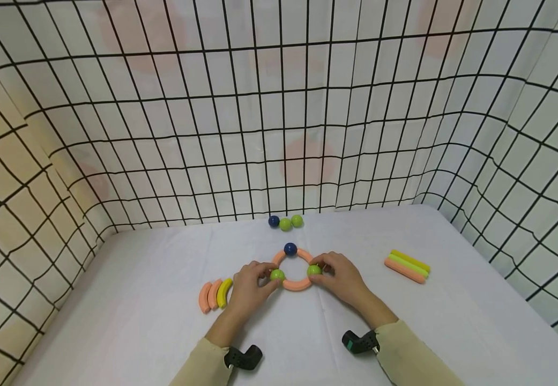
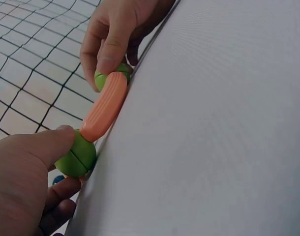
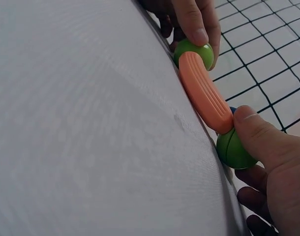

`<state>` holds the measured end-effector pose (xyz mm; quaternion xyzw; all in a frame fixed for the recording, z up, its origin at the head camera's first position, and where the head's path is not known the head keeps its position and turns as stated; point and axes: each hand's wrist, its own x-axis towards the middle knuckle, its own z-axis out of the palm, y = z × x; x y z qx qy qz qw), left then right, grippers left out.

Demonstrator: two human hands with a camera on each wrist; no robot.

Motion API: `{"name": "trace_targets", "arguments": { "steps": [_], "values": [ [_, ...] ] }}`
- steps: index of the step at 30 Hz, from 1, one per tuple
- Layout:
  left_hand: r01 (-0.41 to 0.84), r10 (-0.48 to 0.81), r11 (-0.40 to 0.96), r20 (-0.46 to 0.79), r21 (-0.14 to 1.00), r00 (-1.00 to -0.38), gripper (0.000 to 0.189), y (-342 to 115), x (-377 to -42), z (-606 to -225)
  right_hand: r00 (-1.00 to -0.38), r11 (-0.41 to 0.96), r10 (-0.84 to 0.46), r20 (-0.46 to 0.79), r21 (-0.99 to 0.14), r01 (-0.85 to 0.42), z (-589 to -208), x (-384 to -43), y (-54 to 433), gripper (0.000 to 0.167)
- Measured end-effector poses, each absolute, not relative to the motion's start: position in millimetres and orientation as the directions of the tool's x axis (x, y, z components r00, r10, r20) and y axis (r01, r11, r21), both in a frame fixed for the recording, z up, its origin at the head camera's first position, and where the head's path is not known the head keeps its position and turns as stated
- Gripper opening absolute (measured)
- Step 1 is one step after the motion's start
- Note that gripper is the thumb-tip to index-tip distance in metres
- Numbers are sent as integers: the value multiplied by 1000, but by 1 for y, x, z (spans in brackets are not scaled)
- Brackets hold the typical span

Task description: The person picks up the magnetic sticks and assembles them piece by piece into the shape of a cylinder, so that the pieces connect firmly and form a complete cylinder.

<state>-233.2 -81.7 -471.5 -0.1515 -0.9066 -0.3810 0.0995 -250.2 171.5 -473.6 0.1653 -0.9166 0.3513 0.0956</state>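
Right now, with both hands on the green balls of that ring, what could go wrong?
The left hand pinches the left green ball and the right hand the right green ball; uneven pulling might part the ring at the dark blue ball, which neither hand holds.
The left hand is close to the yellow curved piece, so drawing back could knock it askew.
The three balls behind the ring are round and might roll if bumped.

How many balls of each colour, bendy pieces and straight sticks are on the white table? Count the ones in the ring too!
Green balls: 4
Dark blue balls: 2
Curved pieces: 6
Straight sticks: 3
Total: 15
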Motion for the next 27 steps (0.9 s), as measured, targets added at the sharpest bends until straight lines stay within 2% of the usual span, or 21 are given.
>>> {"name": "trace_targets", "arguments": {
  "steps": [7, 12, 19, 27],
  "values": [
    [343, 200, 680, 286, 648, -937, 33, -85, -231, -473, -936, 716, -251, 246, -604, -350, -471, -249, 169, 31],
    [353, 200, 681, 300, 642, -933, 32, -84, -233, -476, -950, 741, -215, 227, -596, -310, -461, -253, 179, 34],
    [344, 189, 685, 299, 643, -935, 32, -82, -235, -476, -948, 753, -144, 284, -590, -291, -442, -261, 215, 33],
    [339, 188, 688, 294, 641, -937, 32, -82, -237, -478, -954, 773, -68, 291, -590, -234, -428, -265, 264, 34]
  ]
}}
